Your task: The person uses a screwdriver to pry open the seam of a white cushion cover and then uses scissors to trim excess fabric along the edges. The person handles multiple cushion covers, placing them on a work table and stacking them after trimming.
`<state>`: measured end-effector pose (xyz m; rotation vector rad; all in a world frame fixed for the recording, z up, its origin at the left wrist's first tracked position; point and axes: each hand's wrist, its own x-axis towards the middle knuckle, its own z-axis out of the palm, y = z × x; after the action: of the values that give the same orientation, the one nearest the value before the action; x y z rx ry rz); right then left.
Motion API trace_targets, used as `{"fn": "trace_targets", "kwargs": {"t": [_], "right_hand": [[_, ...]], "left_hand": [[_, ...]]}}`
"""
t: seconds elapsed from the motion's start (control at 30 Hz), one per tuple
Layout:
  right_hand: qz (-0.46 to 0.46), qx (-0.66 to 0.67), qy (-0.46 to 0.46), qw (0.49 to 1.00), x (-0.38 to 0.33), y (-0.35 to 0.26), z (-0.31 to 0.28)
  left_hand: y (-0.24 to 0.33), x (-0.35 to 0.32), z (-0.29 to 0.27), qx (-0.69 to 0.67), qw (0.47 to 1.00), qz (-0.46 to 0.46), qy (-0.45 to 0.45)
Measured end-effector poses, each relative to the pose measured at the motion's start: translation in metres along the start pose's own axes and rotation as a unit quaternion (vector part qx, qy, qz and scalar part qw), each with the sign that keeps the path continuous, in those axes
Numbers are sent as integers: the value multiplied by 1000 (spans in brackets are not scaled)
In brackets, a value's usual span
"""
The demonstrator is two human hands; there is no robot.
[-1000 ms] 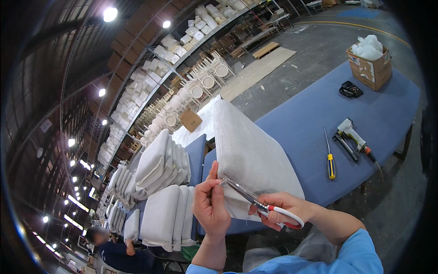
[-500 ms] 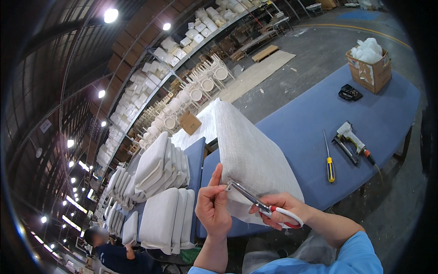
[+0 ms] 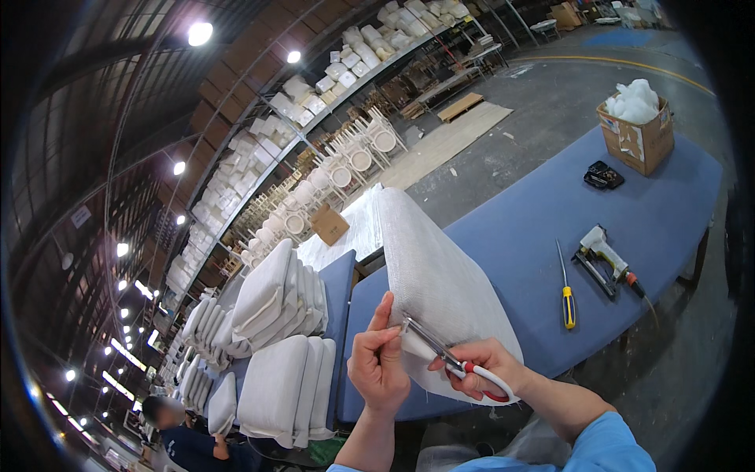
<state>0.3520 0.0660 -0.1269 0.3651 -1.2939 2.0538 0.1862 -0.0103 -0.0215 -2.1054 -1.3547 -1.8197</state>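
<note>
- Since the earlier frames, the left hand (image 3: pixel 380 363) has crept a little up the near edge of the white cushion panel (image 3: pixel 440 283), and the scissors (image 3: pixel 448 358) have shifted slightly with it; the table's other things lie as before.
- Packages: an open brown cardboard box (image 3: pixel 638 141) with pale label patches on its side stands at the far right end of the blue table (image 3: pixel 519 228), stuffed with white fluffy filling (image 3: pixel 633 98); a smaller brown box (image 3: pixel 330 224) sits beyond the panel's far end.
- Materials: the panel is padded, covered in white woven cloth with a fine ribbed texture, and stands tilted on the table's near edge. Stacked white cushions (image 3: pixel 279 330) of similar rounded-slab shape lie to the left.
- A yellow-handled screwdriver (image 3: pixel 566 293), a pale pneumatic stapler (image 3: pixel 602 256) with a red-tipped hose, and a small black object (image 3: pixel 603 175) rest on the felt-like blue surface, well apart from the hands.
- Left-hand fingers are curled together, thumb and forefinger pinching the cloth edge beside the blades.
- Right hand (image 3: pixel 484 370) is closed around the scissors' red-and-white handles, metal blades nearly together at the cloth edge.
</note>
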Motion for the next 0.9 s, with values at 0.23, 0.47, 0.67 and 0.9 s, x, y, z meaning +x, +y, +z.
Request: {"fn": "trace_targets", "kwargs": {"t": [0.23,0.47,0.67,0.9], "right_hand": [[-18,-82,11,996,-4,-3,-4],[32,-73,26,996,-6,-24,1],[44,-206,21,977,-7,-47,3],[86,-217,38,972,-19,-60,10]], "left_hand": [[0,2,-1,-23,1000,-5,-6],[-3,3,-2,-17,1000,2,-11],[-5,3,-5,-24,1000,13,0],[-7,4,0,-11,999,51,12]]}}
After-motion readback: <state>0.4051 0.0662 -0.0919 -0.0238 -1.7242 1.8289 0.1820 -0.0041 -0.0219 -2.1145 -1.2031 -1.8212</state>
